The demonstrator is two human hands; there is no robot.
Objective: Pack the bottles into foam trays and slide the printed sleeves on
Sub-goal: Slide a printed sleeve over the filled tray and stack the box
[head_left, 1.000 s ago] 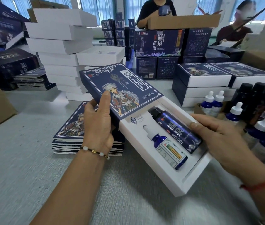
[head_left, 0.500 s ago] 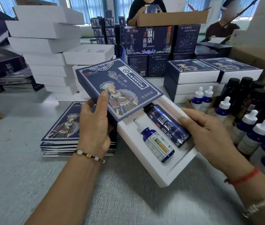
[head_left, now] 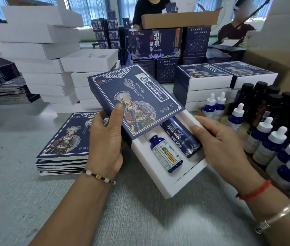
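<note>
Foam tray (head_left: 160, 181) gripped by right hand (head_left: 224, 148); left hand (head_left: 105, 142) fingers (head_left: 116, 114) clasp printed sleeve (head_left: 135, 98).

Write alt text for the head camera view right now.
Two hands slide a navy printed sleeve over a white foam tray holding a small blue dropper bottle and a dark blue spray bottle; more bottles and boxes surround them.

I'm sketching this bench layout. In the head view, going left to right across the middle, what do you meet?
Stack of flat sleeves → left hand → dropper bottle in the tray → dark blue bottle → right hand → loose dropper bottles.
</note>
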